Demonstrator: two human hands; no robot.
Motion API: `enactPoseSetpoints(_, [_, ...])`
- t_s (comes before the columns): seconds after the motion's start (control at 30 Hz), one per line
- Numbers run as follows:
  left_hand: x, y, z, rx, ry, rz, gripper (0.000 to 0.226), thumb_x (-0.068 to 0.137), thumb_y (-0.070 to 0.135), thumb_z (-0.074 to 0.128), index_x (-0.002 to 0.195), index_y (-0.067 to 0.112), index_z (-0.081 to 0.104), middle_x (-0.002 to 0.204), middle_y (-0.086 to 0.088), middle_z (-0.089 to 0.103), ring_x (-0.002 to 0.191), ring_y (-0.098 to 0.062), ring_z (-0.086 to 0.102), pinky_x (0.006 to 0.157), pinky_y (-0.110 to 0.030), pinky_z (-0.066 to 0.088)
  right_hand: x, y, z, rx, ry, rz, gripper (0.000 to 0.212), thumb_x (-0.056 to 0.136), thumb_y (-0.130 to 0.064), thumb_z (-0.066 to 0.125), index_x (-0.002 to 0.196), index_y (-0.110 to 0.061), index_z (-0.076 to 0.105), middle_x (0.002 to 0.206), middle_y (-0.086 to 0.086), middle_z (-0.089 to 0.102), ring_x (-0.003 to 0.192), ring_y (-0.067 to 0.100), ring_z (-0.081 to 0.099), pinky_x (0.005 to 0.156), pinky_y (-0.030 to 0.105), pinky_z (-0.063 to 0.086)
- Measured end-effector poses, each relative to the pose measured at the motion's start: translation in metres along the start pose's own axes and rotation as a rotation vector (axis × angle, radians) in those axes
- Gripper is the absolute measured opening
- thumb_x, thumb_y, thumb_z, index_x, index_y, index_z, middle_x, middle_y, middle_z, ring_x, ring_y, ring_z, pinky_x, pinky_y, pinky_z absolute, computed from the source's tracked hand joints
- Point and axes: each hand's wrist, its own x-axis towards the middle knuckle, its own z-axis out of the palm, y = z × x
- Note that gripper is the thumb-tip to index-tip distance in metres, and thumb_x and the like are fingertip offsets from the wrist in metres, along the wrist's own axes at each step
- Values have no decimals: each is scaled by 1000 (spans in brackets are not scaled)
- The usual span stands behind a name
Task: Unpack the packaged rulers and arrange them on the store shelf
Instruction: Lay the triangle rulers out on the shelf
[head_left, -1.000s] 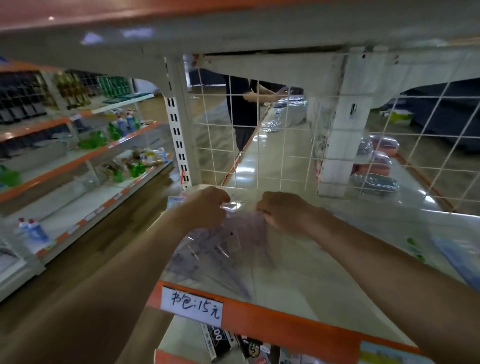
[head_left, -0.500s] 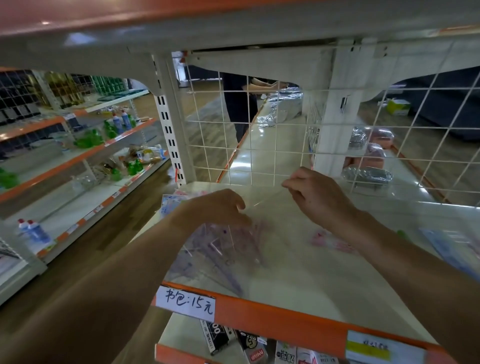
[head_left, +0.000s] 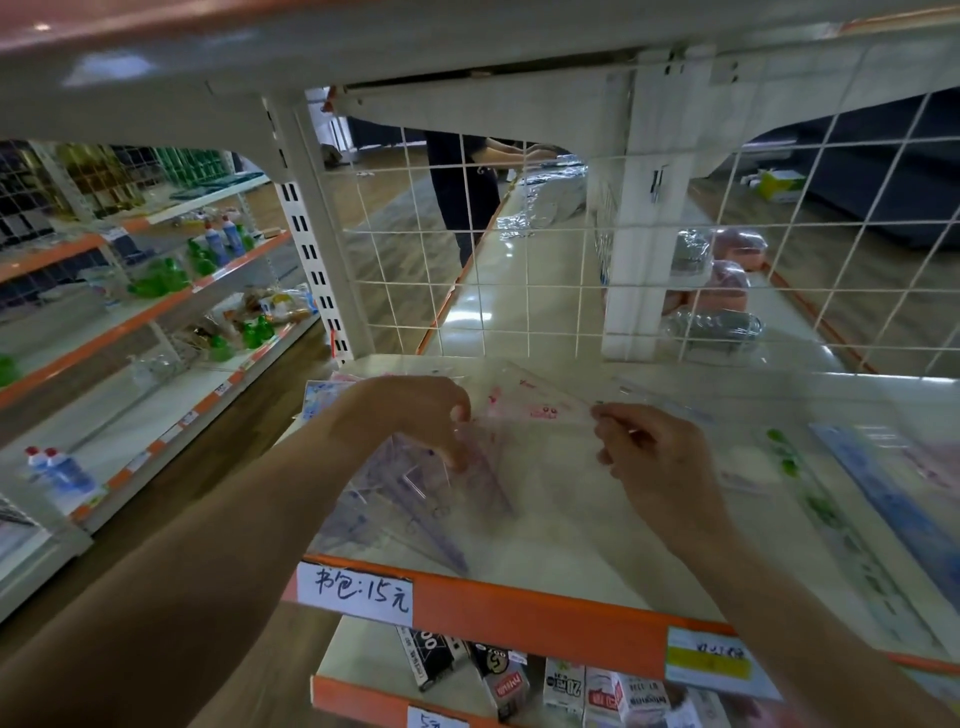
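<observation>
Both my hands work over a white store shelf (head_left: 561, 545) with an orange front edge. My left hand (head_left: 421, 415) holds down a clear plastic packet of see-through rulers (head_left: 415, 499) with purple markings. My right hand (head_left: 654, 462) pinches the end of a clear ruler with pink print (head_left: 535, 410), which stretches between my two hands. More rulers lie flat on the shelf's right side: a clear one with green leaves (head_left: 826, 514) and a blue one (head_left: 893, 499).
A white wire grid (head_left: 524, 270) closes the shelf's back. A handwritten price label (head_left: 356, 595) sits on the orange edge. Small boxes (head_left: 571, 686) stand on the shelf below. Shelves with green bottles (head_left: 166, 275) line the left aisle. A person (head_left: 467, 192) stands behind the grid.
My right hand drew away from the left, rose toward the grid, then came down to the right, pulling the pink-printed ruler out of the packet. My left hand stayed on the packet.
</observation>
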Motion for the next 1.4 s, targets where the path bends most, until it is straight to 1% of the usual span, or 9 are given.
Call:
enactPoseSetpoints(0.13, [3,-3,1,-77,41,10,54,78,32,74,127,21,53,107,6,49,89,-12,50,77,-24,42,2,1,-2,25,33,23,19,92,-9,57,96,-23,70,73,-12,65,62,2,63,60,19,52])
enactPoseSetpoints(0.37, [3,-14,-2,-277,101,25,29,79,28,74,104,19,63,101,7,58,99,-15,57,85,-27,47,0,-2,-5,80,52,38,20,91,-8,56,94,-24,68,76,-7,67,65,11,65,62,25,53])
enactPoseSetpoints(0.5, [1,-22,-14,-659,235,76,12,77,14,76,78,18,64,82,1,63,84,-17,57,75,-26,44,4,-9,-10,320,78,195,19,91,-3,55,94,-15,69,75,1,66,52,2,60,49,14,48])
enactPoseSetpoints(0.7, [-1,-15,-23,-1154,309,112,13,90,-2,54,95,7,61,77,-15,67,64,-18,69,69,-30,57,4,-19,-17,587,80,394,16,91,-8,58,81,-13,71,68,3,67,55,14,59,54,25,52])
enactPoseSetpoints(0.93, [5,13,-20,-1198,369,82,18,92,-4,48,94,12,57,74,-11,56,53,-18,63,46,-27,52,4,-27,-23,676,145,410,17,91,-7,59,78,-13,70,65,2,67,53,10,58,47,17,47])
enactPoseSetpoints(1.03, [11,25,-18,-1123,387,74,22,89,-5,46,92,13,60,68,-9,54,43,-16,51,40,-20,38,6,-28,-33,661,166,374,14,90,-7,60,82,-13,71,66,-1,68,54,6,59,48,16,47])
enactPoseSetpoints(1.17, [22,40,-14,-1049,357,116,15,88,3,51,88,13,63,59,-11,50,32,-10,31,37,-13,23,12,-25,-56,484,112,393,14,89,-11,61,79,-14,71,68,2,67,54,10,58,52,20,48])
enactPoseSetpoints(1.27, [26,54,-12,-989,342,171,7,77,18,63,81,22,67,56,-6,56,40,-15,39,46,-18,29,21,-22,-76,359,69,428,15,90,-10,59,81,-10,71,65,2,66,54,11,58,52,20,48])
enactPoseSetpoints(1.4, [32,76,-4,-979,235,211,24,87,-1,48,77,11,67,51,-6,56,32,-12,34,40,-15,24,28,-12,-97,136,-35,409,12,90,-10,60,85,-8,71,69,2,65,59,10,57,52,16,47])
